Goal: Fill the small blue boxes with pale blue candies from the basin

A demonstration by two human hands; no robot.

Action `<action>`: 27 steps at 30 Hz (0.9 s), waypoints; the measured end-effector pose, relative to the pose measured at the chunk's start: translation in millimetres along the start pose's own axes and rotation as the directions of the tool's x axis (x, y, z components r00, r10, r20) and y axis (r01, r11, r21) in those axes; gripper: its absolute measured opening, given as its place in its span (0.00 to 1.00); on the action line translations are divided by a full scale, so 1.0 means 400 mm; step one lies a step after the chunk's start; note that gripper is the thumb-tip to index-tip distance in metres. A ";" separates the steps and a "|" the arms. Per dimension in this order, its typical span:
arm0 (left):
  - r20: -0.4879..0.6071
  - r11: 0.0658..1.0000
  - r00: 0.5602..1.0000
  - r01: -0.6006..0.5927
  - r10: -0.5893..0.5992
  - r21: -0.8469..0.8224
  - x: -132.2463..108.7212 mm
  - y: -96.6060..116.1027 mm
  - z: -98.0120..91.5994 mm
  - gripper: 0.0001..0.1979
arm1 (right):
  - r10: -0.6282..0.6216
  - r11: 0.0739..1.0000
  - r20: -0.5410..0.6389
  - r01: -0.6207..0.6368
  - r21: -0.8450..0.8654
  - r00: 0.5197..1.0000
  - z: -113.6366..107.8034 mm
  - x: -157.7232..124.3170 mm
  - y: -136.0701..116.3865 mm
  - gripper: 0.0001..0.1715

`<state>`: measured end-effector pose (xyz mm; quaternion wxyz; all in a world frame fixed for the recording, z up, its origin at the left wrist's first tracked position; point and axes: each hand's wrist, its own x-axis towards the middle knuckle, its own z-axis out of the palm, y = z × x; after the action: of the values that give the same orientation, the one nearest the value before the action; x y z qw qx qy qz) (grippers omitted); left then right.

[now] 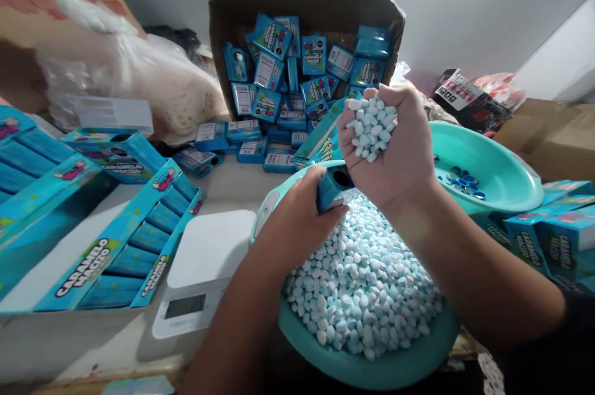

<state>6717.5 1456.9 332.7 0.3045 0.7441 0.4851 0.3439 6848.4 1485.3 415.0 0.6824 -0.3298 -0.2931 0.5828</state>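
Observation:
My right hand [395, 150] is cupped round a handful of pale blue-white candies [372, 125], raised above a teal basin [395, 367] heaped with the same candies [362, 283]. My left hand [297, 215] grips a small blue box [332, 184] with an open round hole at its top, held just under the right hand, over the basin's far edge.
A white scale [199, 271] sits left of the basin. Blue display trays [125, 246] lie at the left. A cardboard box [307, 4] at the back spills several small blue boxes. A second teal basin [488, 172] with blue caps stands at the right, beside more blue cartons [553, 240].

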 end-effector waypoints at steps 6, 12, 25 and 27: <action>0.007 0.999 0.999 -0.035 0.035 -0.009 0.000 0.003 -0.003 0.16 | -0.044 0.971 0.054 0.056 -0.233 0.998 -0.021 -0.004 0.002 0.09; 0.025 0.993 0.994 -0.102 0.104 -0.052 -0.003 0.002 -0.002 0.19 | -0.050 0.999 0.043 0.050 -0.013 0.998 -0.016 -0.034 0.004 0.07; 0.033 0.998 0.998 -0.063 0.063 0.001 -0.007 0.013 -0.006 0.12 | -0.132 0.964 0.154 0.163 -0.208 0.979 -0.060 0.001 0.021 0.08; 0.031 0.998 0.997 -0.067 0.067 -0.002 -0.007 0.008 -0.005 0.13 | -0.139 0.967 0.149 0.167 -0.194 0.979 -0.061 0.002 0.020 0.08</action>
<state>6716.7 1453.4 335.9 0.3006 0.7652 0.4549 0.3424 6862.8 1484.1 393.6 0.6663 -0.3349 -0.4215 0.5159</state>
